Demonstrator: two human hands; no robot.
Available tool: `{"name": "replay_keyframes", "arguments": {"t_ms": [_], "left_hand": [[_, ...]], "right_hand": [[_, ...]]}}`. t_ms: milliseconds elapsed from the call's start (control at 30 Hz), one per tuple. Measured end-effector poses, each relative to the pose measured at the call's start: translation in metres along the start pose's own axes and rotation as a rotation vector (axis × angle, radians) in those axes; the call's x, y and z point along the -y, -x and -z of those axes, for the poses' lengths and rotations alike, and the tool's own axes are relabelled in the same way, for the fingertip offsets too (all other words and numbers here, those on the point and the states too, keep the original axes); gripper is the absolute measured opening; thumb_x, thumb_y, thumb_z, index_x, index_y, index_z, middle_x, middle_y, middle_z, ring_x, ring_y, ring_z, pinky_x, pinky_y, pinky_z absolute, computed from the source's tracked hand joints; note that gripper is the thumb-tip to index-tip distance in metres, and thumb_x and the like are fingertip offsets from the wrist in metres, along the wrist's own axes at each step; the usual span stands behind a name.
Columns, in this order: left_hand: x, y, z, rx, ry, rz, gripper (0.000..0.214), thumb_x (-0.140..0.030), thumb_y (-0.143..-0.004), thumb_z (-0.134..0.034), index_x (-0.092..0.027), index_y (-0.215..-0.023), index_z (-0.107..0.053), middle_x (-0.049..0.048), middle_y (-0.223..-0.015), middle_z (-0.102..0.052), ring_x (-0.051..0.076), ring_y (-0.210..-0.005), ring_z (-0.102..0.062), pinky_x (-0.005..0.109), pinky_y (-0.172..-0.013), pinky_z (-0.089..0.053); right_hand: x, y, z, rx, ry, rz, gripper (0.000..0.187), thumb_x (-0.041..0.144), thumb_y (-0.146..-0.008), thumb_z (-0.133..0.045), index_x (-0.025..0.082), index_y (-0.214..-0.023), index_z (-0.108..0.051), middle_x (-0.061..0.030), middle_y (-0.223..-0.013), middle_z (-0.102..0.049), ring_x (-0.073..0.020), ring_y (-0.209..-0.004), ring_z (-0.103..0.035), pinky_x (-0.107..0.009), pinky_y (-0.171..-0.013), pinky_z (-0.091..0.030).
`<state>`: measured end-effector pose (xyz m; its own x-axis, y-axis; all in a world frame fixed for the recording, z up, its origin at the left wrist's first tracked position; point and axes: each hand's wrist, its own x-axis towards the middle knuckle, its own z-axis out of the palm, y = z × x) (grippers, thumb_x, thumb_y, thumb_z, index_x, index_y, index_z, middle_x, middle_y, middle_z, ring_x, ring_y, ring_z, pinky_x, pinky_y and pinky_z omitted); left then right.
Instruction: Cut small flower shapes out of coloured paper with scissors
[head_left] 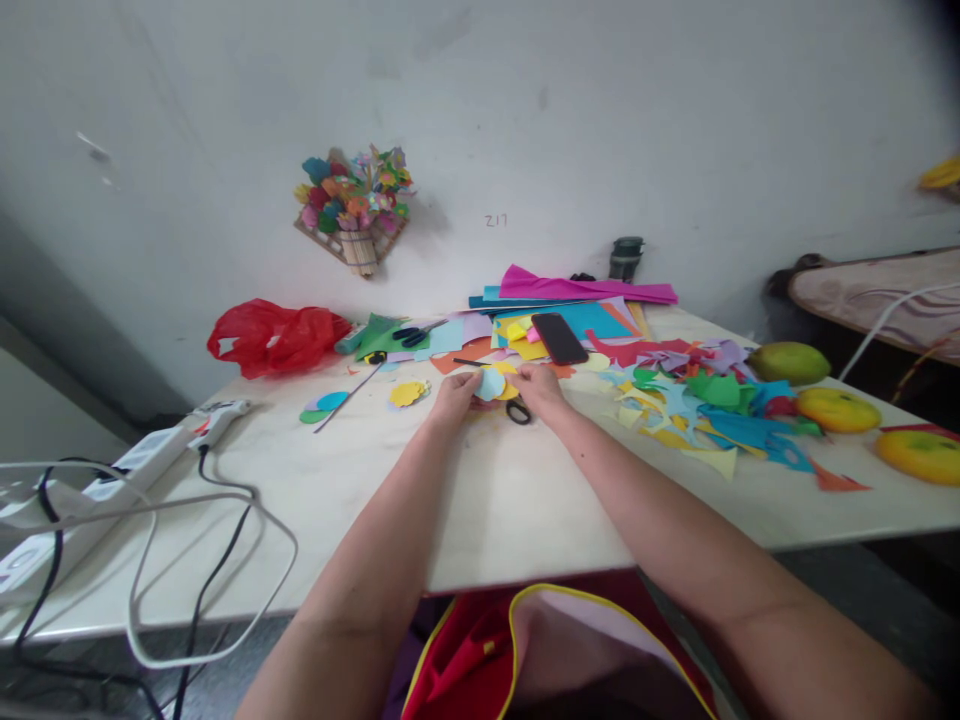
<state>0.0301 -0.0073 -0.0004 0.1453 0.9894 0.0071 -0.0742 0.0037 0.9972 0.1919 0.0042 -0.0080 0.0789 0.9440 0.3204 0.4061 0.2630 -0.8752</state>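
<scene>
My left hand [459, 393] pinches a light blue paper piece with a scalloped edge [492, 383] over the table. Closed on a yellow paper piece [508, 380] that lies against the blue one is my right hand [538, 388]. Just below the papers, a dark scissors handle [518, 411] shows; the rest of that pair is hidden. To the left of my left hand sits a yellow scalloped paper piece [408, 394]. Blue and green paper circles [332, 401] lie farther left, beside a thin purple stick [346, 399].
Paper scraps [697, 400] and mangoes [838, 410] cover the right side. A phone [559, 338], coloured sheets [585, 325] and scissors [417, 333] lie at the back. At left are a red plastic bag [276, 338], a power strip [142, 465] and loose cables [225, 500].
</scene>
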Motion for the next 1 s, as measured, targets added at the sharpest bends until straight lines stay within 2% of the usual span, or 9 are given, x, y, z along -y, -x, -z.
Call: {"name": "replay_keyframes", "arguments": {"t_ms": [133, 300, 400, 500, 633, 733, 800, 900, 1000], "left_hand": [[-0.005, -0.003, 0.01, -0.156, 0.153, -0.102, 0.026, -0.036, -0.085, -0.06, -0.01, -0.084, -0.062, 0.0089, -0.071, -0.071, 0.022, -0.07, -0.071, 0.034, -0.071, -0.058], [-0.01, -0.005, 0.023, -0.281, 0.286, -0.164, 0.033, -0.041, -0.082, -0.063, -0.01, -0.09, -0.06, 0.0118, -0.078, -0.071, 0.024, -0.085, -0.071, 0.035, -0.079, -0.058], [-0.009, -0.006, 0.024, -0.271, 0.309, -0.167, 0.036, -0.043, -0.081, -0.064, -0.01, -0.093, -0.06, 0.0133, -0.081, -0.072, 0.025, -0.088, -0.071, 0.036, -0.08, -0.058], [-0.006, -0.006, 0.022, -0.241, 0.325, -0.151, 0.031, -0.039, -0.083, -0.063, -0.01, -0.093, -0.059, 0.0135, -0.082, -0.072, 0.025, -0.088, -0.071, 0.037, -0.081, -0.058], [-0.003, -0.006, 0.019, -0.199, 0.316, -0.132, 0.026, -0.035, -0.085, -0.061, -0.01, -0.092, -0.059, 0.0129, -0.081, -0.072, 0.025, -0.086, -0.071, 0.037, -0.08, -0.058], [-0.001, -0.006, 0.017, -0.171, 0.293, -0.122, 0.028, -0.036, -0.085, -0.061, -0.009, -0.092, -0.06, 0.0124, -0.079, -0.072, 0.024, -0.083, -0.071, 0.037, -0.078, -0.059], [0.001, -0.006, 0.016, -0.147, 0.279, -0.12, 0.027, -0.036, -0.085, -0.062, -0.01, -0.089, -0.06, 0.0116, -0.078, -0.072, 0.022, -0.076, -0.072, 0.036, -0.074, -0.059], [0.003, -0.007, 0.014, -0.117, 0.241, -0.097, 0.024, -0.035, -0.083, -0.063, -0.011, -0.084, -0.06, 0.0093, -0.072, -0.071, 0.019, -0.064, -0.07, 0.031, -0.066, -0.059], [0.004, -0.006, 0.012, -0.046, 0.176, -0.063, 0.024, -0.036, -0.082, -0.065, -0.012, -0.082, -0.061, 0.0085, -0.07, -0.071, 0.019, -0.059, -0.069, 0.028, -0.059, -0.057]], "right_hand": [[-0.003, -0.004, 0.003, -0.166, 0.002, 0.057, 0.031, 0.036, -0.073, -0.057, 0.022, -0.05, -0.041, 0.0017, -0.049, -0.043, -0.0153, -0.056, -0.05, -0.023, -0.049, -0.036], [-0.006, -0.007, -0.002, -0.137, -0.193, -0.104, 0.017, 0.031, -0.072, -0.057, 0.02, -0.06, -0.052, 0.0026, -0.053, -0.052, -0.0131, -0.046, -0.052, -0.023, -0.046, -0.038], [-0.005, -0.009, -0.011, -0.112, -0.226, -0.151, 0.007, 0.026, -0.07, -0.06, 0.019, -0.069, -0.058, 0.0023, -0.059, -0.058, -0.0113, -0.045, -0.052, -0.022, -0.045, -0.039], [0.0, -0.013, -0.019, -0.073, -0.14, -0.143, 0.005, 0.024, -0.07, -0.063, 0.02, -0.073, -0.062, 0.0014, -0.064, -0.062, -0.0123, -0.049, -0.056, -0.023, -0.048, -0.042], [0.011, -0.02, -0.02, -0.016, 0.12, -0.086, 0.007, 0.028, -0.071, -0.067, 0.021, -0.073, -0.066, -0.0038, -0.078, -0.069, -0.0198, -0.074, -0.065, -0.027, -0.061, -0.047], [0.018, -0.023, -0.015, -0.045, 0.25, -0.074, 0.011, 0.033, -0.073, -0.068, 0.022, -0.074, -0.067, -0.0073, -0.09, -0.071, -0.0243, -0.092, -0.063, -0.029, -0.07, -0.046], [0.019, -0.022, -0.014, -0.054, 0.182, -0.07, 0.016, 0.037, -0.078, -0.063, 0.021, -0.076, -0.066, -0.0075, -0.087, -0.071, -0.0228, -0.091, -0.064, -0.028, -0.069, -0.046], [0.017, -0.016, -0.015, -0.019, -0.09, -0.093, 0.03, 0.046, -0.084, -0.054, 0.019, -0.079, -0.065, -0.006, -0.073, -0.069, -0.018, -0.073, -0.065, -0.024, -0.06, -0.046], [0.015, -0.007, -0.018, 0.033, -0.273, -0.11, 0.042, 0.057, -0.079, -0.057, 0.016, -0.075, -0.064, -0.0051, -0.064, -0.066, -0.0155, -0.06, -0.061, -0.024, -0.053, -0.044]]}}
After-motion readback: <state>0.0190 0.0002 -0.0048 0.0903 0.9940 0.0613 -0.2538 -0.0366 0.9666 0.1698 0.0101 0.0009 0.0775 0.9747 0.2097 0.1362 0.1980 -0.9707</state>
